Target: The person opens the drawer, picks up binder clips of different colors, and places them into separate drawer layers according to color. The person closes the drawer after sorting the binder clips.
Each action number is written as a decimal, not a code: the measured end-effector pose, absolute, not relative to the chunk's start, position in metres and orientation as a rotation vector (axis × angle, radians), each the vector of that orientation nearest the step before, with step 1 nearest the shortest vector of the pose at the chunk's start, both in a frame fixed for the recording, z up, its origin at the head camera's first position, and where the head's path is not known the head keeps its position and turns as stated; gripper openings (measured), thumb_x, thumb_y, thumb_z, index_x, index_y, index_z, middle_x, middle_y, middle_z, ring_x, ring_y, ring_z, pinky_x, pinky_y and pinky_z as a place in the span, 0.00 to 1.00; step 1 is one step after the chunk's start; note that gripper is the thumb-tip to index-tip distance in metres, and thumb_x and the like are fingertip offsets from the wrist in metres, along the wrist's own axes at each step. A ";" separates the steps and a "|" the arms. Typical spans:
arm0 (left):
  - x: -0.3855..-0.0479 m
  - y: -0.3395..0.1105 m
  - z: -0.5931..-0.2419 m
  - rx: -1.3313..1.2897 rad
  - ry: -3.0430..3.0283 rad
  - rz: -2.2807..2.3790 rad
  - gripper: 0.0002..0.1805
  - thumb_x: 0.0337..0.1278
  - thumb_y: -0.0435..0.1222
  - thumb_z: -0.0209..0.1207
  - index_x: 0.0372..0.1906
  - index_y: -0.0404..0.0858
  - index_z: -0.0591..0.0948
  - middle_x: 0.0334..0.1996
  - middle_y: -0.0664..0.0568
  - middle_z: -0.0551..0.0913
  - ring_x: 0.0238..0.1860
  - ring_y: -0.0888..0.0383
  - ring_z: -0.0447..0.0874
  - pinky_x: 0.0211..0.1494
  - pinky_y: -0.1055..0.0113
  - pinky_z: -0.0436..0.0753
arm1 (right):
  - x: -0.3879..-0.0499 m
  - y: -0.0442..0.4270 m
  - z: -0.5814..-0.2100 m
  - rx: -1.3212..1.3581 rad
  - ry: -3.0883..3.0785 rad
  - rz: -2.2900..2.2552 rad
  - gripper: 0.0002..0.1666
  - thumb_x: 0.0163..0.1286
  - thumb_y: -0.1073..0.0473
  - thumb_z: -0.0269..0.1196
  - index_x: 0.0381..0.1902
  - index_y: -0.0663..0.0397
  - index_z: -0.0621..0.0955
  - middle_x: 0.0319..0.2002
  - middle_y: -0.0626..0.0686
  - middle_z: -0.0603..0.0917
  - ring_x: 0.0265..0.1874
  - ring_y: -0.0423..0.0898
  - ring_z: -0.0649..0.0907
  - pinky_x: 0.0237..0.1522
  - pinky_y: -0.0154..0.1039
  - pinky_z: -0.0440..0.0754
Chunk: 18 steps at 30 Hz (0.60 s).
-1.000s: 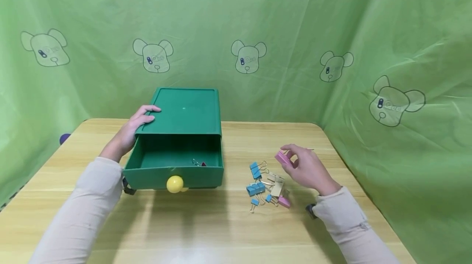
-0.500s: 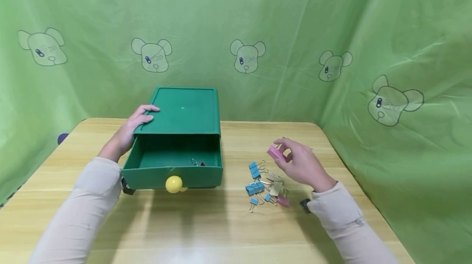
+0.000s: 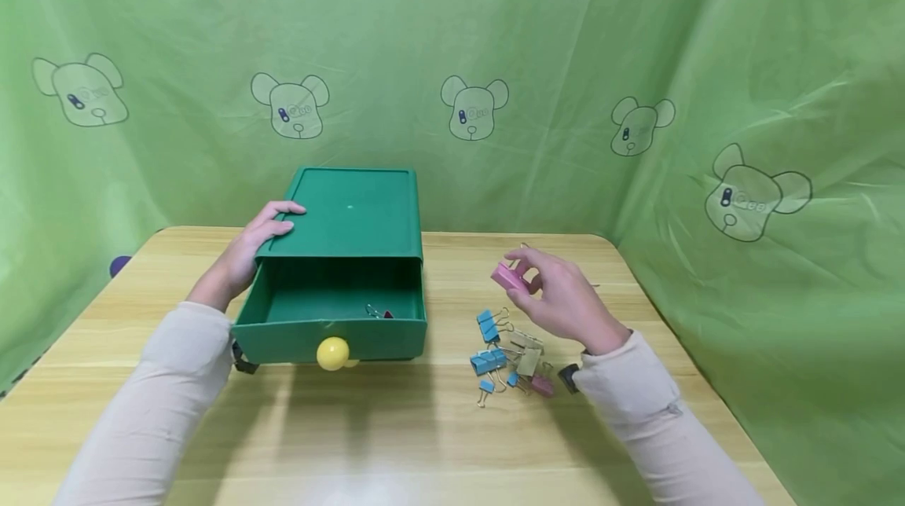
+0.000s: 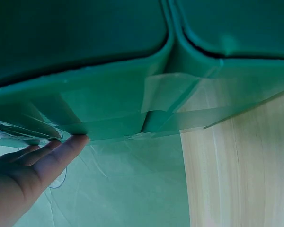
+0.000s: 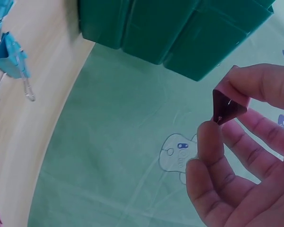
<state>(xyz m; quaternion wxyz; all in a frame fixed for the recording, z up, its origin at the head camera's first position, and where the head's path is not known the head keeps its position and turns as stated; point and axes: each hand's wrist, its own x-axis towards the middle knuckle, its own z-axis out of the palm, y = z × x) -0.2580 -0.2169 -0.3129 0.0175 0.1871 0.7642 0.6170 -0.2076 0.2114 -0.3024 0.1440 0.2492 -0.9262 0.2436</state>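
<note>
In the head view my right hand pinches a pink binder clip between thumb and fingers, above the table. The right wrist view shows this binder clip end-on, as a dark triangle at the fingertips. My left hand rests along the left side of a green drawer box, fingertips on its top edge; its straight fingers also show in the left wrist view. The drawer, with a yellow knob, is pulled out. Inside it lies a small dark red clip with wire handles.
Right of the drawer, several loose binder clips lie on the wooden table: blue ones, pale yellow ones and a pink one. A green curtain with printed bear heads closes off the back and sides.
My right hand has moved left and slightly away from me with the pink binder clip, toward the drawer box. My left hand stays on the box.
</note>
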 end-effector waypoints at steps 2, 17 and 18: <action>-0.258 -0.217 -0.313 0.582 2.372 1.919 0.16 0.73 0.41 0.39 0.59 0.49 0.67 0.72 0.41 0.47 0.69 0.40 0.44 0.67 0.38 0.50 | -0.208 0.209 -0.300 0.728 -2.661 0.705 0.25 0.60 0.65 0.68 0.56 0.59 0.77 0.37 0.52 0.83 0.27 0.42 0.83 0.31 0.40 0.82; -0.258 -0.216 -0.313 0.583 2.372 1.919 0.16 0.73 0.41 0.39 0.59 0.49 0.67 0.72 0.41 0.47 0.69 0.40 0.43 0.67 0.37 0.49 | -0.204 0.191 -0.282 0.785 -2.629 0.736 0.24 0.62 0.66 0.67 0.57 0.58 0.77 0.38 0.53 0.83 0.28 0.42 0.83 0.30 0.38 0.82; -0.258 -0.217 -0.313 0.584 2.372 1.920 0.16 0.73 0.41 0.39 0.59 0.49 0.67 0.72 0.41 0.47 0.69 0.40 0.43 0.67 0.37 0.49 | -0.204 0.190 -0.281 0.790 -2.624 0.737 0.24 0.62 0.66 0.67 0.57 0.58 0.77 0.39 0.53 0.83 0.28 0.42 0.83 0.30 0.39 0.82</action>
